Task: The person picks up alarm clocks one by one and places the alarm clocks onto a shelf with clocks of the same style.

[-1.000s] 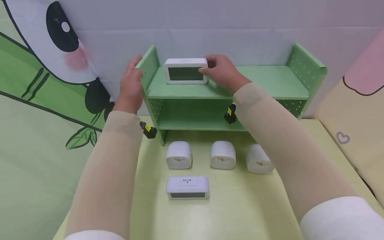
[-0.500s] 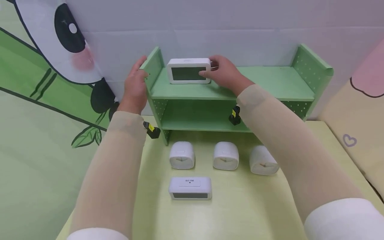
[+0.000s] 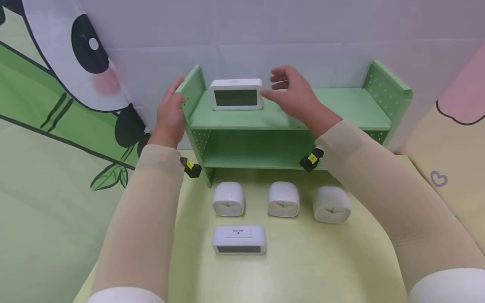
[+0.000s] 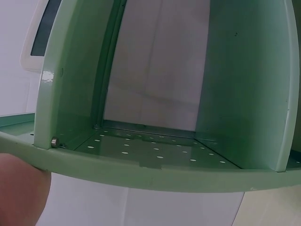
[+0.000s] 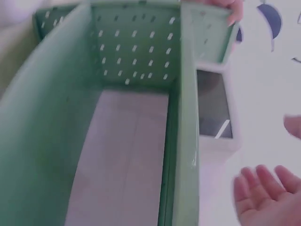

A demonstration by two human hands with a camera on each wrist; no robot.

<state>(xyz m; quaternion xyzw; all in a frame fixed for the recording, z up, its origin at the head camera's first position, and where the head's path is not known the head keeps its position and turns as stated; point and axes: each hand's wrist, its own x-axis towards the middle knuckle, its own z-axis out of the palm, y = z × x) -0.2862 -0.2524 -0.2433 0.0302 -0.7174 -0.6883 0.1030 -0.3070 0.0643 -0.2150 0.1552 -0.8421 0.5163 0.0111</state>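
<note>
A white digital clock (image 3: 235, 94) with a dark screen stands upright on the upper board of a green two-tier shelf (image 3: 242, 160), near its left end. Just right of it my right hand (image 3: 297, 92) holds nothing, thumb and fingers spread apart. In the right wrist view its fingers (image 5: 264, 190) show beside the clock (image 5: 214, 108), with a gap between. My left hand (image 3: 169, 118) grips the shelf's left side panel at its front edge. Only part of that hand (image 4: 21, 190) shows in the left wrist view, against the green panel (image 4: 155, 176).
Three small white analog clocks (image 3: 228, 199) stand in a row on the pale yellow table (image 3: 303, 269) before the shelf. A second white digital clock (image 3: 239, 240) sits nearer, in front of the leftmost ones. A wall with cartoon prints (image 3: 242, 25) rises behind the shelf.
My right hand has let go of the digital clock and drawn back to the right, its fingers spreading. The clock stays on the upper board. My left hand keeps its place on the side panel.
</note>
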